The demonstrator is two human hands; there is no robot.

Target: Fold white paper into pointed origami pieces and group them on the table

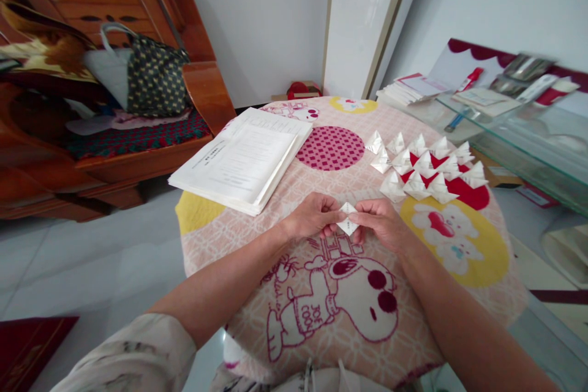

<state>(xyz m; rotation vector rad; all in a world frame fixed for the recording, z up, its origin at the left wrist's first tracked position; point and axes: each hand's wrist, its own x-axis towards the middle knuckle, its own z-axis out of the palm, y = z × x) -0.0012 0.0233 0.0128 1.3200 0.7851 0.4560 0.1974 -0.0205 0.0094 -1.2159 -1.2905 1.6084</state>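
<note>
Both of my hands meet over the middle of a round table covered with a pink cartoon-print cloth. My left hand and my right hand pinch a small folded white paper piece between their fingertips, just above the cloth. Several finished folded paper shapes, white with red insides, lie in a cluster on the cloth to the far right of my hands.
A thick stack of printed white sheets lies on the table's far left. A wooden bench with a patterned bag stands to the left. A glass table with booklets and packets is at the right.
</note>
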